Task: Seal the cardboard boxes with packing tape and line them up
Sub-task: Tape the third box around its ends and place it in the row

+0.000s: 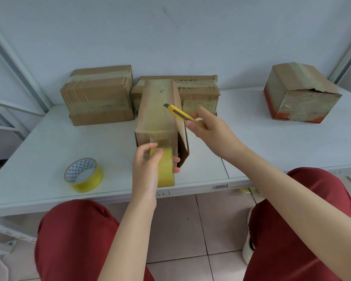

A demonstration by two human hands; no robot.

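My left hand grips a glossy yellow tape roll at the near end of a long, narrow cardboard box; a clear strip runs from the roll onto the box's end face. The box lies mid-surface, its long axis pointing away from me and its top shiny with tape. My right hand pinches a yellow plastic knife, its blade aimed up and left over the box. A second roll lies flat to the left. Taped, creased boxes stand along the wall.
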